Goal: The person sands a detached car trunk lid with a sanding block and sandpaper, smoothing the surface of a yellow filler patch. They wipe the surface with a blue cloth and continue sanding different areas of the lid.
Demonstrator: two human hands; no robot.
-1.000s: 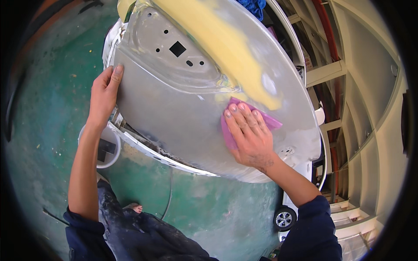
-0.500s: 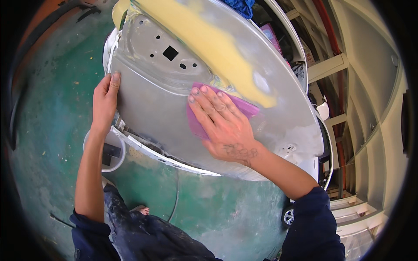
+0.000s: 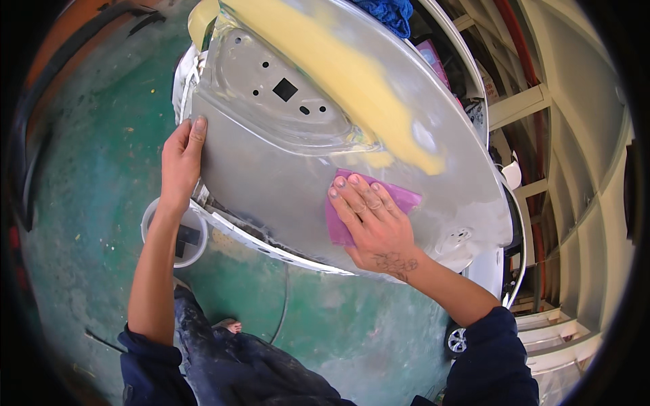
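A grey car body panel, likely a trunk lid, lies across the middle, with a long band of yellow filler along its far side. My left hand grips its left edge, thumb on top and fingers curled round the rim, partly hidden. On the bare grey surface below the filler's tip, my right hand presses a purple sheet of sandpaper flat. Its fingers are stretched out over the sheet, and its thumb is hidden. The recessed area with several holes is left of the filler.
A white bucket holding a dark piece stands on the green floor below my left wrist. A blue cloth sits at the panel's far edge. A thin hose runs along the floor, and a wheel shows near my right sleeve.
My right hand and the sandpaper have slid right and toward me, off the filler's edge onto grey surface. My left hand keeps its hold; the whole view has shifted slightly.
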